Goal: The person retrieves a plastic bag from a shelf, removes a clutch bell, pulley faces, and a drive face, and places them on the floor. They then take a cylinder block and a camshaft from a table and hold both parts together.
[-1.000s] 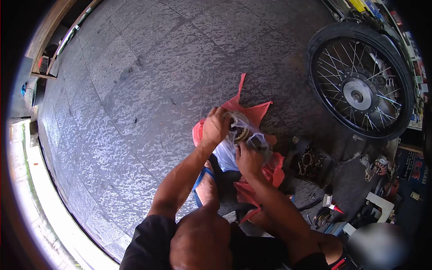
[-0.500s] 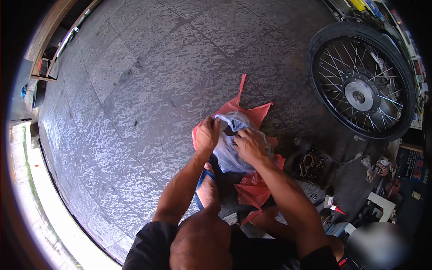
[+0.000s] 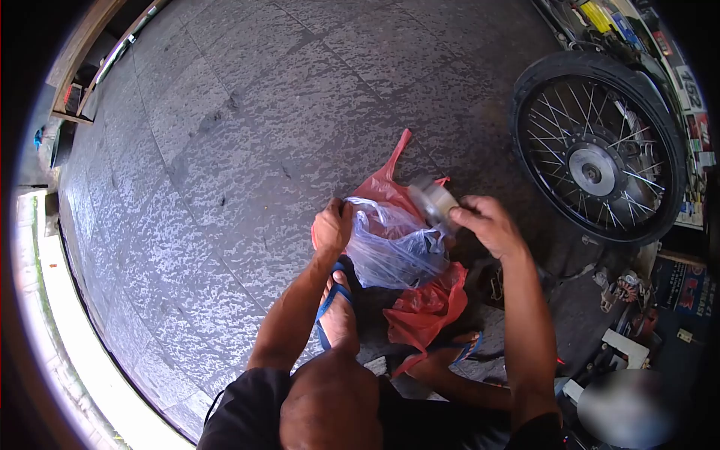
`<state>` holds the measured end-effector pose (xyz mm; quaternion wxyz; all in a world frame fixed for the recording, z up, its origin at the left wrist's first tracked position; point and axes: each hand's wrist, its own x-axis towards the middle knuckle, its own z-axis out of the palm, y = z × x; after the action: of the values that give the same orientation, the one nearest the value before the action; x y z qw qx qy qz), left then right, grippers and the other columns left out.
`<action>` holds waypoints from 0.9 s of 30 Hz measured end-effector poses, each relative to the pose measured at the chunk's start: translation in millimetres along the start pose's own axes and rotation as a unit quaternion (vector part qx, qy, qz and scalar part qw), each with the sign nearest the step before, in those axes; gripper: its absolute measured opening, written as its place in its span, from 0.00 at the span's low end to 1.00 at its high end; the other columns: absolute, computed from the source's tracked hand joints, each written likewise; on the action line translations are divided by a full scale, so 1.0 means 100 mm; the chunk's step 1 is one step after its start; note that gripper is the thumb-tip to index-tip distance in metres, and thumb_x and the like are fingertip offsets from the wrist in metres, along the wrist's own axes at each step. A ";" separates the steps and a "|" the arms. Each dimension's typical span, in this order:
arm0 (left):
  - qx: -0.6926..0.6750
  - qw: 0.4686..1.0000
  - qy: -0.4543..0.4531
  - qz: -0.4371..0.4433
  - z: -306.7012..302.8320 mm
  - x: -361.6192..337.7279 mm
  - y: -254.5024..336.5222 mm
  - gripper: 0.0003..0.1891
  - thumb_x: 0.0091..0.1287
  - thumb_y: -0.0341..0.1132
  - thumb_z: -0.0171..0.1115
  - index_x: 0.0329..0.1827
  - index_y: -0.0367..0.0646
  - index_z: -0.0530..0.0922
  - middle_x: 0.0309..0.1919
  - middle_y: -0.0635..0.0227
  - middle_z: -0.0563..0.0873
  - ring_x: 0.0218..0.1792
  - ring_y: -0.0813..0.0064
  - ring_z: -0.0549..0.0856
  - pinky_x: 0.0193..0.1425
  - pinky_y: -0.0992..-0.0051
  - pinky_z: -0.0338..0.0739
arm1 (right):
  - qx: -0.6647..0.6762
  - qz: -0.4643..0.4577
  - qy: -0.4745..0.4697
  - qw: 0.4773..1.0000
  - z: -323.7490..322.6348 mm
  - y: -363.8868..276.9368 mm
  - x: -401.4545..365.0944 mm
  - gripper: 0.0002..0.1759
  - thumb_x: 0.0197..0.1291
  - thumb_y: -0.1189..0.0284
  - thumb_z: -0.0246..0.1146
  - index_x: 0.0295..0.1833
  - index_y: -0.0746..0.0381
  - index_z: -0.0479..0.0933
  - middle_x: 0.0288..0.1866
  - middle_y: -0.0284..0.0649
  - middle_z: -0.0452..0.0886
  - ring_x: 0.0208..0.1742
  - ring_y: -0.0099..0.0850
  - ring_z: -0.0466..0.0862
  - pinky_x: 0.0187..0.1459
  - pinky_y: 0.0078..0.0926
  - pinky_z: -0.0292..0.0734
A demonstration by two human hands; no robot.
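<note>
A pale translucent plastic bag (image 3: 394, 251) lies on the floor between my feet and hands, with dark contents showing dimly through it. Beneath and around it spreads a torn-looking red plastic bag (image 3: 431, 300). My left hand (image 3: 333, 226) is closed on the left edge of the pale bag. On the right, my right hand (image 3: 489, 225) grips a round, silvery and cream-coloured part (image 3: 435, 201), blurred by motion, just above the bag's right side. What exactly the part is cannot be made out.
A spoked wheel with a black tyre (image 3: 596, 150) lies at the right. Below it are metal parts (image 3: 624, 291) and a white bracket-like piece (image 3: 625, 349). A wooden frame (image 3: 82, 60) stands at the upper left. My sandalled foot (image 3: 337, 315) is below the bag.
My right hand has come out of the pale bag and moved right, now with the round part in it. The bag's opening has spread wider, and my left hand has shifted slightly left.
</note>
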<state>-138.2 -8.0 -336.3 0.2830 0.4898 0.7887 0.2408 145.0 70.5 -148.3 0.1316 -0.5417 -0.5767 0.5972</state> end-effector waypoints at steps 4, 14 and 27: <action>-0.030 0.976 0.174 0.131 -0.14 -0.31 0.32 0.16 0.62 0.35 0.67 0.51 0.41 0.79 0.45 0.54 0.83 0.46 0.49 0.82 0.50 0.55 0.76 | -0.215 -0.023 0.152 0.964 -0.10 0.35 0.19 0.19 0.64 0.64 0.66 0.49 0.71 0.83 0.45 0.49 0.86 0.48 0.41 0.85 0.54 0.36 0.77; 0.131 0.896 -0.164 0.391 0.09 -1.10 0.68 0.15 0.58 0.39 0.68 0.46 0.45 0.80 0.41 0.64 0.83 0.48 0.62 0.83 0.67 0.51 0.68 | -0.495 -0.094 0.328 0.799 0.10 1.28 0.41 0.12 0.59 0.66 0.70 0.40 0.64 0.84 0.46 0.42 0.81 0.51 0.45 0.80 0.52 0.44 0.75; 0.045 0.851 -0.245 0.462 0.25 -1.53 0.37 0.10 0.57 0.35 0.63 0.42 0.47 0.81 0.34 0.68 0.81 0.41 0.67 0.84 0.46 0.68 0.76 | -0.366 -0.237 0.077 0.897 1.14 0.94 0.02 0.11 0.52 0.73 0.68 0.42 0.64 0.83 0.47 0.48 0.81 0.52 0.49 0.81 0.55 0.46 0.76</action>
<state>-42.9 -129.4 -298.2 0.3006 0.8532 0.3862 0.1803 97.1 -18.2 -256.4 0.1055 -0.4435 -0.8539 0.2511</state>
